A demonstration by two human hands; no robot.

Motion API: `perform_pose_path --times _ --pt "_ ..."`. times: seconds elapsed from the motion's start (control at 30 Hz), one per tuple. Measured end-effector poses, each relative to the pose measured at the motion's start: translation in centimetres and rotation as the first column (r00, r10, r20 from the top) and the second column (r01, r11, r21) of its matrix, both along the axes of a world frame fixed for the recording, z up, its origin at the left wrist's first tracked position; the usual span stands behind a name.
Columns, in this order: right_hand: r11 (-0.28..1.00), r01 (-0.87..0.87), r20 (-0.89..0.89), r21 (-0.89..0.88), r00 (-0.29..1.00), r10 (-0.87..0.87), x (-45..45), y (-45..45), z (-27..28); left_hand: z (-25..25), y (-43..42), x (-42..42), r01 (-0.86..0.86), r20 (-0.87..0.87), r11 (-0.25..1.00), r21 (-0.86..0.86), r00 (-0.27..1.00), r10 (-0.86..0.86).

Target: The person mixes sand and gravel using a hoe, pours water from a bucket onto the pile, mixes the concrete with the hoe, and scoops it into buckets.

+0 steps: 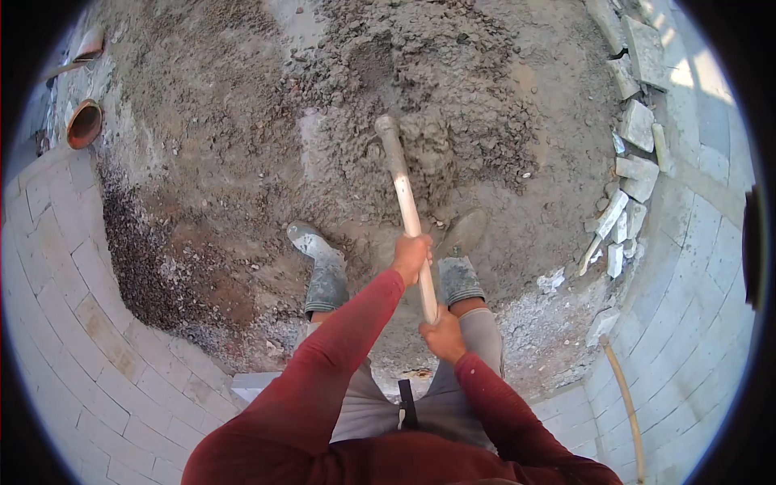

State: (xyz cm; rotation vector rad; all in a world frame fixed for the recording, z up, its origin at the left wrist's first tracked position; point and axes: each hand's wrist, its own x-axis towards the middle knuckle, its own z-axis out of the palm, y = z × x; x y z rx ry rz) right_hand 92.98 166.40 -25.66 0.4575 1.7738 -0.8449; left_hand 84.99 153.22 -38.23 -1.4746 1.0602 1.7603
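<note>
My left hand (pixel 412 257) is wrapped around the middle of a pale wooden hoe handle (pixel 409 206). Lower down, close to my body, my right hand (pixel 443 338) grips the butt end of the same handle. The handle's far end (pixel 387 128) is coated in grey muck and rests in a heap of wet, lumpy mortar (pixel 432 149). Whatever blade it carries is hidden in the mix. My two mud-covered rubber boots (pixel 326 275) stand on either side of the handle, at the near edge of the heap.
Block walls (pixel 56 275) curve along the left and right. Broken blocks (pixel 638 125) line the right side, and a wooden stick (pixel 626 404) leans at lower right. Dark gravel (pixel 141 263) lies at left, below an orange clay pipe (pixel 84 124).
</note>
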Motion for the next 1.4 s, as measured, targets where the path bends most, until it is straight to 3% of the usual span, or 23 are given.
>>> perform_pose_path --times 0.03,0.1,0.17,0.27,0.33,0.43,0.5,0.53,0.57,0.63,0.73,0.77,0.83,0.87,0.93,1.03,1.1,1.13,1.17,1.23,1.3,1.37,1.4 --pt "1.0 -0.009 -0.086 -0.025 0.996 0.007 -1.1 -0.1 -1.0 1.1 -0.5 0.3 -0.014 0.006 1.0 -0.013 1.0 0.014" --pt "0.995 -0.031 -0.171 -0.098 0.985 0.014 0.1 -1.7 -1.2 3.3 -3.5 -1.9 -0.15 -0.178 0.981 -0.121 0.976 0.127" --pt "0.974 -0.056 -0.26 -0.221 0.966 -0.003 -7.1 -5.9 -4.8 3.5 -9.1 -9.0 -0.146 -0.414 0.963 -0.226 0.909 0.04" --pt "0.931 -0.07 -0.417 -0.358 0.904 -0.092 -18.9 -12.5 -10.7 0.1 -16.4 -21.7 -0.106 -0.428 0.914 -0.392 0.9 -0.079" --pt "0.922 0.083 -0.188 -0.379 0.968 -0.165 -17.4 -12.6 -11.4 -4.8 -17.1 -22.8 0.033 -0.241 0.905 -0.425 0.959 -0.148" --pt "0.898 0.328 0.107 -0.292 0.944 -0.311 -10.8 -8.3 -7.8 -5.5 -9.7 -13.7 0.151 -0.092 0.931 -0.334 0.977 -0.191" --pt "0.923 0.338 0.161 -0.185 0.937 -0.311 -2.8 -4.0 -4.7 -4.0 -4.2 -5.6 0.226 -0.047 0.952 -0.204 0.97 -0.24" --pt "0.863 0.46 0.199 -0.21 0.884 -0.423 1.0 -2.0 -3.8 -2.7 -2.0 -2.7 0.287 -0.007 0.939 -0.19 0.956 -0.293" --pt "0.9 0.395 0.158 -0.186 0.916 -0.369 2.7 -0.2 -2.6 -2.1 0.1 -0.2 0.236 -0.028 0.951 -0.199 0.969 -0.247" --pt "0.91 0.369 0.254 -0.189 0.913 -0.318 4.9 1.4 -1.2 -0.7 1.0 3.1 0.226 -0.071 0.946 -0.234 0.966 -0.248" --pt "0.686 0.547 0.395 -0.479 0.833 -0.389 2.7 -1.0 -4.4 2.6 -4.6 -1.7 0.301 -0.137 0.817 -0.492 0.9 -0.414" --pt "0.497 0.714 0.616 -0.493 0.69 -0.381 -1.7 -4.3 -5.3 3.3 -8.3 -6.0 0.296 -0.167 0.794 -0.531 0.882 -0.441" --pt "0.32 0.798 0.75 -0.51 0.595 -0.29 -11.2 -12.4 -8.4 -0.6 -16.3 -14.5 0.237 -0.202 0.635 -0.735 0.818 -0.539" --pt "0.227 0.83 0.787 -0.51 0.557 -0.267 -14.9 -16.6 -10.7 -0.8 -20.4 -19.3 0.29 -0.166 0.64 -0.711 0.816 -0.554" --pt "0.043 0.893 0.873 -0.449 0.448 -0.193 -21.2 -24.0 -13.8 -4.4 -26.8 -26.2 0.454 0.074 0.437 -0.777 0.754 -0.653" --pt "0.036 0.964 0.953 -0.264 0.266 -0.143 -23.5 -26.9 -15.3 -8.1 -28.0 -26.0 0.633 0.196 0.466 -0.619 0.698 -0.688" --pt "0.204 0.924 0.879 -0.322 0.372 -0.298 -19.2 -21.4 -14.8 -10.9 -24.5 -20.8 0.581 0.138 0.569 -0.581 0.76 -0.635" --pt "0.241 0.93 0.907 -0.277 0.336 -0.253 -17.4 -18.0 -14.4 -11.4 -21.8 -17.8 0.537 0.055 0.565 -0.627 0.754 -0.655" --pt "0.363 0.876 0.825 -0.318 0.445 -0.35 -16.2 -15.1 -12.8 -9.1 -18.6 -15.5 0.482 0.029 0.645 -0.593 0.813 -0.581" --pt "0.522 0.801 0.742 -0.293 0.535 -0.404 -14.6 -10.6 -10.0 -4.7 -13.3 -13.0 0.308 -0.03 0.862 -0.403 0.937 -0.349" --pt "0.617 0.757 0.672 -0.215 0.573 -0.469 -13.4 -6.4 -7.1 -4.4 -8.5 -10.5 0.229 -0.049 0.944 -0.238 0.968 -0.247" --pt "0.625 0.772 0.652 -0.116 0.534 -0.538 -12.6 -2.1 -4.2 -3.3 -3.4 -8.8 0.099 -0.078 0.992 -0.075 0.991 -0.105" --pt "0.641 0.75 0.589 -0.16 0.594 -0.548 -11.9 -0.6 -1.5 -2.6 -1.1 -7.3 0.106 -0.115 0.994 -0.016 0.988 -0.107"
